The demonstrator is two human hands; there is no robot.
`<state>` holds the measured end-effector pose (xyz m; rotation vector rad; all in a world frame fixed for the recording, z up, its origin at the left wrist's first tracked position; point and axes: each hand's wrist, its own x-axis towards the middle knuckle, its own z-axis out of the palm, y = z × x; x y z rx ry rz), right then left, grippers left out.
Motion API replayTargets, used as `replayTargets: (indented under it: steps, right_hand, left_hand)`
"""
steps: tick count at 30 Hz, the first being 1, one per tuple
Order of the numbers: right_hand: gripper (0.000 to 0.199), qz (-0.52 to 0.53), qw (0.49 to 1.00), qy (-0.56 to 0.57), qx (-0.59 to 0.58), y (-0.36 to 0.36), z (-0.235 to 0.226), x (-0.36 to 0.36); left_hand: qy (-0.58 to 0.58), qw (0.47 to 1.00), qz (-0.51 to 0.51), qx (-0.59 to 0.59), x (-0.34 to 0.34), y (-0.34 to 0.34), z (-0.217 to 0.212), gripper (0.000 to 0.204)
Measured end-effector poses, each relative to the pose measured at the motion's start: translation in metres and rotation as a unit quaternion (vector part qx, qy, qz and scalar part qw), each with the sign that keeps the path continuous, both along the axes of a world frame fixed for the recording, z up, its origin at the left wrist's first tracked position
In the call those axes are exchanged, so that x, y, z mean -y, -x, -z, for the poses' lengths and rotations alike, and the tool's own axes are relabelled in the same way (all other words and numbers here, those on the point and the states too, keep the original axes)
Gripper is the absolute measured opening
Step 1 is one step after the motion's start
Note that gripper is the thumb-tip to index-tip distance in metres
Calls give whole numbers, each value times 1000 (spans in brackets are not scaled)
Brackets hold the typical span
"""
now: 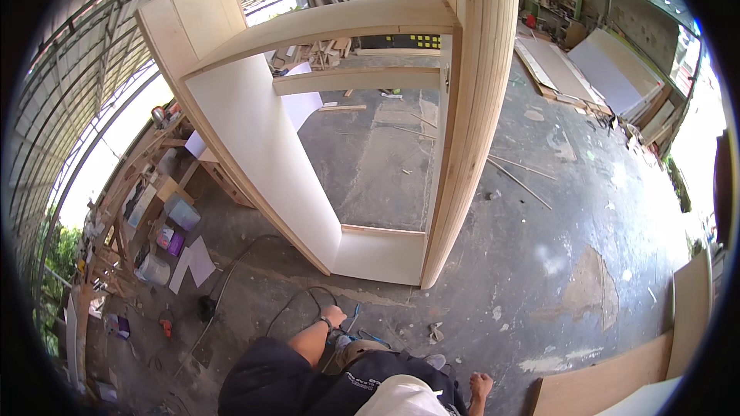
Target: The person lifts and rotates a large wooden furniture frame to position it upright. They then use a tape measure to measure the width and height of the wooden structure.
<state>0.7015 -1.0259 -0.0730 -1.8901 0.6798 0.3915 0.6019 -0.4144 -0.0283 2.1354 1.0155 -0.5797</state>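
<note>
Low in the head view, my left hand, with a dark band at the wrist, hangs with its fingers curled. A dark cable loops beside it, and a thin blue cord or hose lies just to its right. Whether the fingers hold either one is too small to make out. My right hand is a loose fist at the lower right, with nothing visible in it. Ahead of me stands a tall open wooden frame with a white inner panel and crosspieces. Both hands are apart from it.
Tubs and a workbench line the left side. Thin wood strips lie on the concrete floor at right. Boards lean at the far right, and a wooden panel stands near the lower right.
</note>
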Motion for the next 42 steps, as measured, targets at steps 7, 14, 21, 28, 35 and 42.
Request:
replayTargets:
  steps: [7,14,21,28,35,42]
  right_hand:
    - [18,-538,747,-236,312,-160,-423,-165]
    - [15,-572,478,-491,451,-115,-580,-204]
    - [10,-562,510,-473,447,-207,-577,-170]
    - [8,-660,450,-388,460,-389,-590,-113]
    - [12,-606,521,-364,478,-529,-585,-130]
    - [14,-677,363,-444,460,-682,-583,-99]
  left_hand:
    - [28,987,125,100,128,-110,-4,24]
    - [27,968,242,53,201,-237,-29,24]
    - [38,944,327,23,253,-329,-27,24]
    - [-4,902,430,-27,297,-502,0,28]
    - [45,915,390,89,351,-716,-8,29]
    - [77,927,336,145,362,-894,-51,27]
